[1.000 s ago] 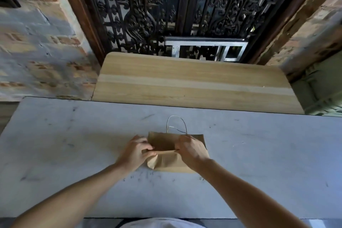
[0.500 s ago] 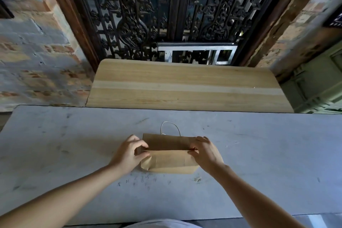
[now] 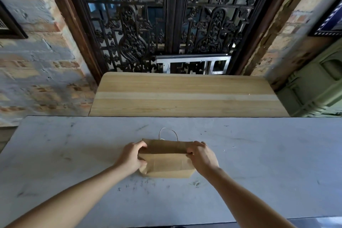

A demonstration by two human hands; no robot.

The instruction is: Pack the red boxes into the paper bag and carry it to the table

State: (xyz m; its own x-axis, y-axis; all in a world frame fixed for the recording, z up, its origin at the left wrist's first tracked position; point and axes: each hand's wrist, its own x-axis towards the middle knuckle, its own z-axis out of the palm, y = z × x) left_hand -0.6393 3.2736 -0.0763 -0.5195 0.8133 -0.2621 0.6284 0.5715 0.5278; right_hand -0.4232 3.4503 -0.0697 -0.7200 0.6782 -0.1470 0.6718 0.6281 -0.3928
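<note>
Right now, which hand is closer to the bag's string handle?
Left. The left hand grips the bag end nearer the handle; the right hand grips the farther end.

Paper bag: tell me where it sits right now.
In the head view the paper bag stands at the centre of the grey marble counter, gripped between the left hand and right hand, nearer than the wooden table.

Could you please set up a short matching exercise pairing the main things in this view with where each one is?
Things:
1. paper bag
2. left hand
3. right hand
4. wooden table

Places:
A. beyond the grey counter's far edge
B. gripping the bag's right end
C. on the grey counter, between both hands
D. gripping the bag's left end

Pairs: 1-C, 2-D, 3-B, 4-A
</note>
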